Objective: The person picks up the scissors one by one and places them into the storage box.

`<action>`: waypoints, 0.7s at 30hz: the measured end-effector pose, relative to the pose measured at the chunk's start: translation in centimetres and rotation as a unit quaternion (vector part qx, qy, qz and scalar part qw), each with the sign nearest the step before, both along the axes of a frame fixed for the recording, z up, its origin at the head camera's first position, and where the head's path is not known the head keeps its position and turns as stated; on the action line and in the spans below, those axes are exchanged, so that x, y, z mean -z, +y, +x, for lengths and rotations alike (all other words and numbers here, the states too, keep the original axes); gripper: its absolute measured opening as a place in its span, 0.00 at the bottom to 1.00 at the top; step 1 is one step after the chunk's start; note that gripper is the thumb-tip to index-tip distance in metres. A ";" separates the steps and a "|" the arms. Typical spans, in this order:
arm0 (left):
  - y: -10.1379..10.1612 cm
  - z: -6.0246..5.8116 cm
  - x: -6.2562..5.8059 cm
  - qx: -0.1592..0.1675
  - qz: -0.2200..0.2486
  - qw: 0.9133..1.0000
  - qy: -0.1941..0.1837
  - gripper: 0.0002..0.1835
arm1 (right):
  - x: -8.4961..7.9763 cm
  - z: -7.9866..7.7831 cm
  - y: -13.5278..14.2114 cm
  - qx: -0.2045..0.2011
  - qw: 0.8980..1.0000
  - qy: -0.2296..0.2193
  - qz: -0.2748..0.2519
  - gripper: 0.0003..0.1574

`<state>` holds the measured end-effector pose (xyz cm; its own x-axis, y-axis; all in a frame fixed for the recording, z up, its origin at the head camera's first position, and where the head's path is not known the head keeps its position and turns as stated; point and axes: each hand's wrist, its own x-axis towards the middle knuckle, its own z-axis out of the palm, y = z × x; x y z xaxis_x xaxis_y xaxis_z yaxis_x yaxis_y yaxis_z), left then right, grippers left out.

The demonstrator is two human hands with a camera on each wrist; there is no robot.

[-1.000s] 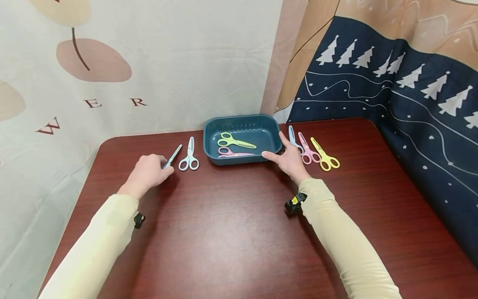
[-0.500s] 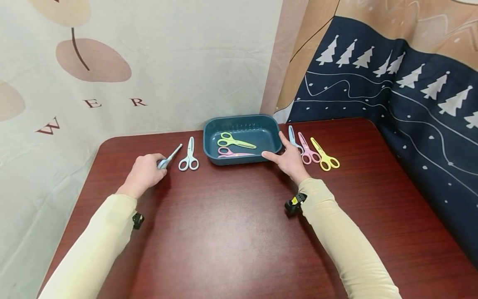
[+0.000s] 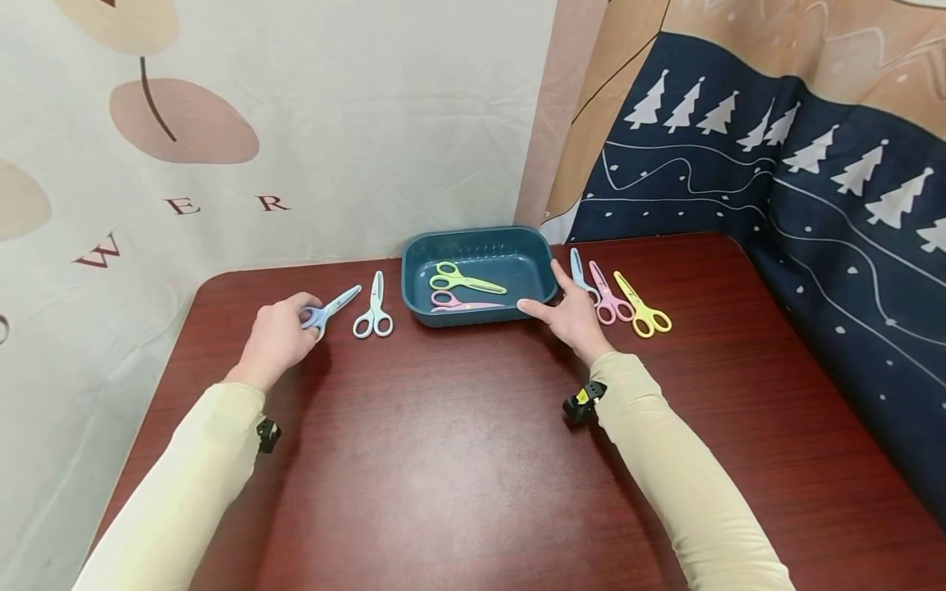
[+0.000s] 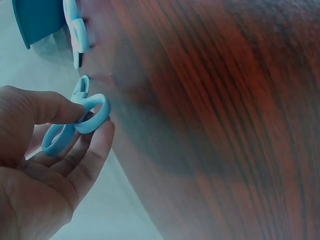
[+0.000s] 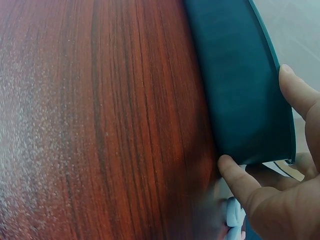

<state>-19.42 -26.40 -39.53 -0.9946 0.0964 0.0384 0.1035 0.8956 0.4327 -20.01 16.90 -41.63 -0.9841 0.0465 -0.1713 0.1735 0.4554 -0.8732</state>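
Observation:
In the head view, my left hand (image 3: 273, 338) is over the table's left part, pinching a pair of light blue scissors (image 3: 333, 308) by the handle loops. The left wrist view shows the thumb on one handle loop (image 4: 102, 112) and fingers beneath it. Just right of that hand lies a second pale blue pair of scissors (image 3: 374, 308). My right hand (image 3: 574, 318) rests against the right front corner of a dark teal plastic bin (image 3: 480, 318), thumb and fingers spread over its walls. Inside the bin lie green scissors (image 3: 466, 279) and pink scissors (image 3: 458, 302).
Right of the bin, blue scissors (image 3: 579, 271), partly behind the right hand, lie beside another pink pair of scissors (image 3: 608, 295) and yellow scissors (image 3: 641, 305). A wood-grain table (image 3: 451, 460) carries everything. Printed curtains (image 3: 355, 148) hang along its back and right side.
My left hand has drawn slightly back and left, turning the blue scissors so that more of their blades and handles shows. The right hand and bin have stayed put.

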 end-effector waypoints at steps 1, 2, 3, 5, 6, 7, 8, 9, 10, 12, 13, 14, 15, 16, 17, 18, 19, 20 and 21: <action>0.0 0.0 0.0 -0.002 0.004 1.000 0.006 0.19 | 0.0 0.0 0.0 0.000 1.000 0.000 0.000 0.63; -0.1 0.0 0.0 -0.003 0.007 1.000 0.014 0.19 | 0.0 0.0 0.0 0.000 1.000 0.000 0.000 0.63; -0.1 0.0 -0.1 -0.005 0.011 1.000 0.020 0.19 | 0.0 0.0 0.0 0.000 1.000 0.000 -0.001 0.63; -0.1 -0.1 -0.2 -0.007 0.016 0.999 0.033 0.19 | 0.0 0.0 0.0 -0.001 1.000 0.000 -0.001 0.63; -0.1 -0.1 -0.3 -0.008 0.018 0.999 0.038 0.19 | 0.0 0.0 0.0 -0.001 1.000 0.000 -0.001 0.63; -0.1 -0.1 -0.3 -0.009 0.021 0.999 0.043 0.18 | 0.0 0.1 0.0 -0.001 1.000 0.001 -0.001 0.62; 0.0 -0.1 -0.4 -0.009 0.023 0.999 0.048 0.18 | 0.0 0.1 0.0 -0.001 1.000 0.001 -0.001 0.62; 0.0 -0.1 -0.5 -0.010 0.025 0.998 0.052 0.18 | 0.0 0.1 0.0 -0.001 1.000 0.002 0.000 0.62; 0.0 -0.1 -0.6 -0.010 0.026 0.998 0.056 0.19 | 0.0 0.1 0.0 -0.002 1.000 0.002 0.000 0.62; 0.0 -0.2 -0.7 -0.012 0.027 0.998 0.063 0.19 | 0.0 0.1 -0.1 -0.002 1.000 0.002 0.002 0.63; 0.1 -0.2 -0.8 -0.013 0.028 0.997 0.066 0.19 | 0.0 0.1 -0.1 -0.002 1.000 0.003 0.002 0.63; 0.1 -0.2 -0.9 -0.014 0.029 0.997 0.068 0.19 | 0.0 0.1 -0.1 -0.002 1.000 0.003 0.003 0.63; 0.1 -0.1 -1.0 -0.014 0.030 0.997 0.072 0.19 | -0.1 0.1 -0.1 -0.002 1.000 0.002 0.003 0.63; 0.2 -0.1 -1.1 -0.015 0.031 0.997 0.074 0.19 | -0.1 0.1 0.0 -0.002 1.000 0.002 0.003 0.63; 0.2 -0.1 -1.3 -0.016 0.032 0.997 0.075 0.20 | -0.1 0.1 0.0 -0.002 1.000 0.002 0.004 0.62; 0.2 0.0 -1.4 -0.017 0.034 0.996 0.076 0.20 | -0.1 0.1 0.0 -0.002 1.000 0.002 0.004 0.62; 0.3 0.0 -1.5 -0.019 0.036 0.996 0.077 0.20 | 0.0 0.1 0.0 -0.002 1.000 0.002 0.004 0.62; 0.3 0.1 -1.6 -0.020 0.038 0.996 0.077 0.20 | 0.0 0.1 0.0 -0.002 1.000 0.001 0.004 0.62; 0.3 0.1 -1.7 -0.022 0.040 0.996 0.077 0.20 | 0.0 0.1 0.0 -0.002 1.000 0.001 0.004 0.62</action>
<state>-19.31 -26.07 -37.80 -0.9795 0.0438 0.1964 0.1358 0.8641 0.4847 -19.90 16.86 -41.59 -0.9846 0.0444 -0.1689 0.1701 0.4633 -0.8697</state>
